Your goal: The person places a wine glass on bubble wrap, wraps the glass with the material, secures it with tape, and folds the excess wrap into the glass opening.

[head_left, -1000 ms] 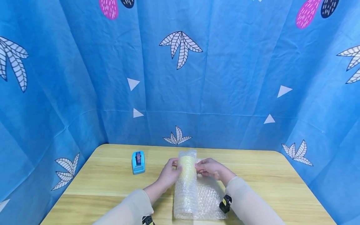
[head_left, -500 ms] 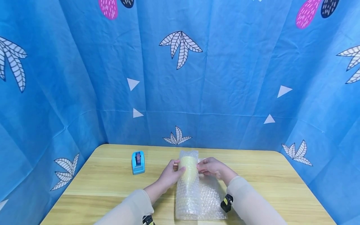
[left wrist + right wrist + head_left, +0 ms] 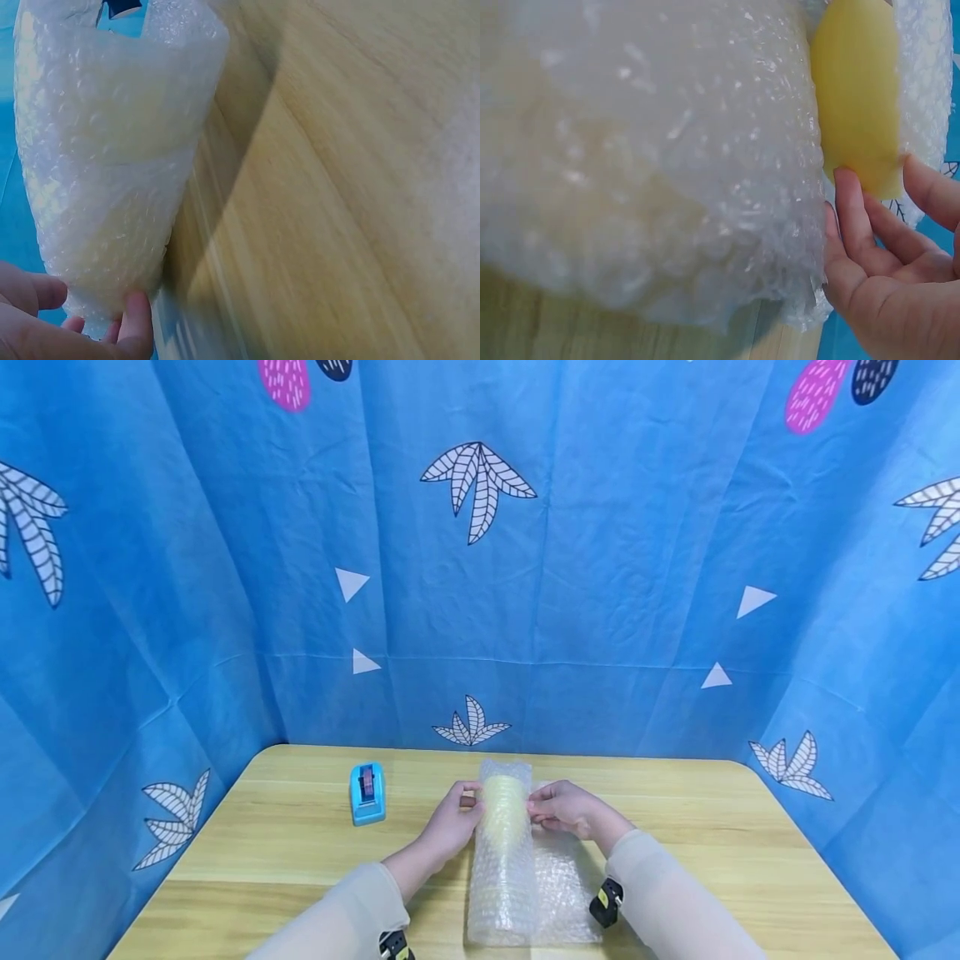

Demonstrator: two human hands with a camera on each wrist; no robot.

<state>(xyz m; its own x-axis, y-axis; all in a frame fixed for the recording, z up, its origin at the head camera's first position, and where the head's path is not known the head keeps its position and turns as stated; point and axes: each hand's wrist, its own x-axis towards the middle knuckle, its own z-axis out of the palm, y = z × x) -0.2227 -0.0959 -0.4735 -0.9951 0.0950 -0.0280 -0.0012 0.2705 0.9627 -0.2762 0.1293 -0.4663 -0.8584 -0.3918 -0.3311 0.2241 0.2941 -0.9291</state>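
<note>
A smooth yellow thing, rounded along its length, lies wrapped in clear bubble wrap [image 3: 501, 893], forming a long roll that points away from me. Its bare yellow surface [image 3: 859, 97] shows through the open side in the right wrist view. On the roll's left side, near the far end, my left hand [image 3: 452, 818] holds the wrap between thumb and fingers. Opposite it, my right hand [image 3: 566, 810] pinches the roll's right side, thumb at the wrap's edge and fingers under the yellow thing. A flat flap of wrap [image 3: 564, 893] extends to the right of the roll.
A blue tape dispenser [image 3: 367, 793] stands on the wooden table [image 3: 300, 843], left of the hands. Behind the table's far edge hangs a blue patterned curtain [image 3: 600, 610], which also runs along both sides.
The roll has shifted slightly to the right, over a little more of the flap. My left thumb has slid back from the roll's top toward its left side. The right hand has barely moved.
</note>
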